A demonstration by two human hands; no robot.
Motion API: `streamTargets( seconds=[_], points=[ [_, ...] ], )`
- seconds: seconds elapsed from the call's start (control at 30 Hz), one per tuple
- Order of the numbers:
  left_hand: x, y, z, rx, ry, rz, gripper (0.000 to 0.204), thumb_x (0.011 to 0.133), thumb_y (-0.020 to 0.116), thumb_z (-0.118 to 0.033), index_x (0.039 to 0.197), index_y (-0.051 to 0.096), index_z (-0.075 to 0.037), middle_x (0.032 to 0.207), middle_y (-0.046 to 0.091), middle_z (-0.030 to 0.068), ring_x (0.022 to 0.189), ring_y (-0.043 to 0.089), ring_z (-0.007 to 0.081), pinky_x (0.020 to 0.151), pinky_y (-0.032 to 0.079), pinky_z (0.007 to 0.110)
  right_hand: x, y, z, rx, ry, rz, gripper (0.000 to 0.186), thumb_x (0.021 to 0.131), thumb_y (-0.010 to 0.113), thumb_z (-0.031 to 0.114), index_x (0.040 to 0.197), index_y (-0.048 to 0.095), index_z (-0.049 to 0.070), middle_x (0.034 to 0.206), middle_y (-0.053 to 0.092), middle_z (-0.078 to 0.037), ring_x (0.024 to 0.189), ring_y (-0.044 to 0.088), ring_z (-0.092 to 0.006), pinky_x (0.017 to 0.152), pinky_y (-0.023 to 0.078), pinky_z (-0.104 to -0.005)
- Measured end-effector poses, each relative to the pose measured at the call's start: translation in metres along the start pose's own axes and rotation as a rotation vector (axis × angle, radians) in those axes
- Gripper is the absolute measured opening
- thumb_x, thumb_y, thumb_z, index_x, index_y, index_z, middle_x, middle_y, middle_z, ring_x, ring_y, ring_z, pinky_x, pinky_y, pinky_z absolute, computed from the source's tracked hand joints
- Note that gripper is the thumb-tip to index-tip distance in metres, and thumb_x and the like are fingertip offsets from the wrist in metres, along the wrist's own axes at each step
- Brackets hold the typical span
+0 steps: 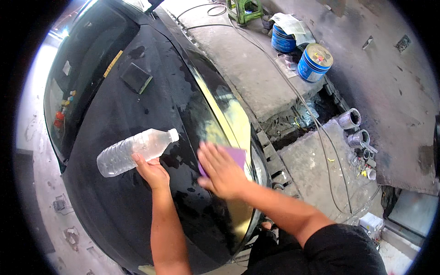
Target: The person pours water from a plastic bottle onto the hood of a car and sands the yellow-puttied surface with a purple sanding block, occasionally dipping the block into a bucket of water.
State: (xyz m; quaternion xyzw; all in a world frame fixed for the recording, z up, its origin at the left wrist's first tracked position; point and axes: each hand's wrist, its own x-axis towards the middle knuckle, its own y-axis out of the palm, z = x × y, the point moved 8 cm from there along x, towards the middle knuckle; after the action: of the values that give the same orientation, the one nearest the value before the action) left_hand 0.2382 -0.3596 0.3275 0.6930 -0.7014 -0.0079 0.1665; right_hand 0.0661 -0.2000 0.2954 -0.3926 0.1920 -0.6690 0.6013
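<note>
A clear, ridged plastic bottle (120,155) with a white cap lies sideways in my left hand (153,172), whose fingers are wrapped round its lower side. My right hand (219,172) lies flat, slightly blurred, on a purple square sheet (235,156) over the panel at the car's right edge. That black car hood (119,206) has wet patches and a long pale-yellow sanded area (236,119) along this edge. A dark block (136,77) rests farther up the hood.
The windscreen (85,64) is at upper left. Two blue buckets (314,66), a green stool (245,10) and loose hoses stand or lie on concrete at right, beside an open trench (316,110). Several cans (349,118) and a white box (371,222) sit farther down.
</note>
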Motion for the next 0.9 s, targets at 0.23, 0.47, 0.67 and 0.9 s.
streamTargets(
  seconds=[0.23,0.47,0.67,0.9],
  points=[
    [0.0,0.001,0.01,-0.053,0.013,-0.02,0.071,0.1,0.044,-0.058,0.138,0.045,0.002,0.135,0.055,0.0181,0.126,0.054,0.0309,0.109,0.042,0.046,0.083,-0.014,-0.036,-0.062,0.006,-0.119,0.072,0.1,0.043,0.047,0.146,0.036,-0.008,0.155,0.032,-0.027,0.147,0.027,-0.0393,0.121,0.018,-0.0487],
    [-0.003,-0.005,-0.001,-0.019,0.037,-0.027,0.07,0.101,0.041,-0.058,0.137,0.045,0.003,0.135,0.055,0.0189,0.124,0.056,0.0334,0.107,0.044,0.048,0.031,-0.008,-0.01,0.016,-0.071,-0.056,0.071,0.097,0.048,0.043,0.144,0.038,-0.01,0.154,0.033,-0.029,0.146,0.029,-0.0402,0.12,0.019,-0.0512],
    [-0.001,0.013,0.013,-0.128,0.069,0.002,0.066,0.103,0.038,-0.054,0.137,0.046,0.002,0.135,0.055,0.0197,0.124,0.056,0.0342,0.106,0.045,0.05,0.138,-0.024,-0.06,0.036,-0.002,-0.182,0.068,0.101,0.04,0.041,0.145,0.036,-0.01,0.154,0.032,-0.03,0.145,0.029,-0.0414,0.121,0.018,-0.048],
    [-0.003,-0.014,-0.006,-0.068,0.079,-0.039,0.064,0.104,0.035,-0.053,0.137,0.046,0.001,0.135,0.055,0.0203,0.124,0.056,0.0356,0.107,0.044,0.051,0.029,-0.005,0.002,0.071,-0.095,-0.01,0.068,0.096,0.052,0.036,0.143,0.038,-0.011,0.154,0.032,-0.031,0.146,0.03,-0.0403,0.12,0.021,-0.0502]
  ],
)
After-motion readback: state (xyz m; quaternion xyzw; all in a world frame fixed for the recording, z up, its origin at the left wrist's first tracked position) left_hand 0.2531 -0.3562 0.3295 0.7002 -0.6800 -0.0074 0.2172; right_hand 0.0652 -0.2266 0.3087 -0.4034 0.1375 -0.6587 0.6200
